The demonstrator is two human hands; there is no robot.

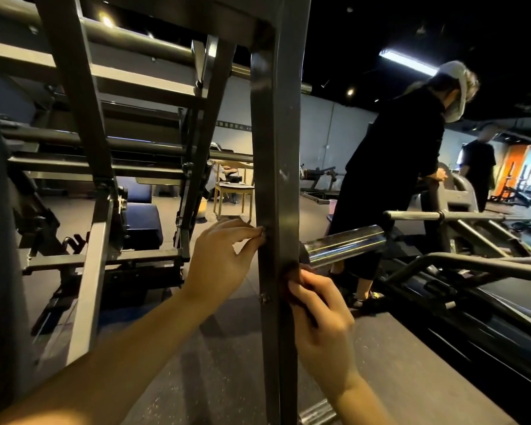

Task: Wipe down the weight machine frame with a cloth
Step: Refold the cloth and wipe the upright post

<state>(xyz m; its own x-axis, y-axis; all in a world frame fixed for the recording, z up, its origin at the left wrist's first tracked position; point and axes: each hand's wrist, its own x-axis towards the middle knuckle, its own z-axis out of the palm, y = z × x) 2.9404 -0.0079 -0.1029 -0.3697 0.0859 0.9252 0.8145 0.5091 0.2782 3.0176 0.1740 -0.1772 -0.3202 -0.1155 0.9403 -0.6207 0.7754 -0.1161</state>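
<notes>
A dark grey upright post of the weight machine frame runs down the middle of the view. My left hand rests on its left edge, fingertips on a small bolt, fingers spread and holding nothing. My right hand presses a small dark reddish cloth against the post's right face; most of the cloth is hidden under the fingers. A chrome weight peg sticks out to the right just above that hand.
Slanted frame rails and a blue padded seat fill the left. A person in black bends over another machine at right, a second person behind. A wooden chair stands beyond the post. Dark rubber floor lies below.
</notes>
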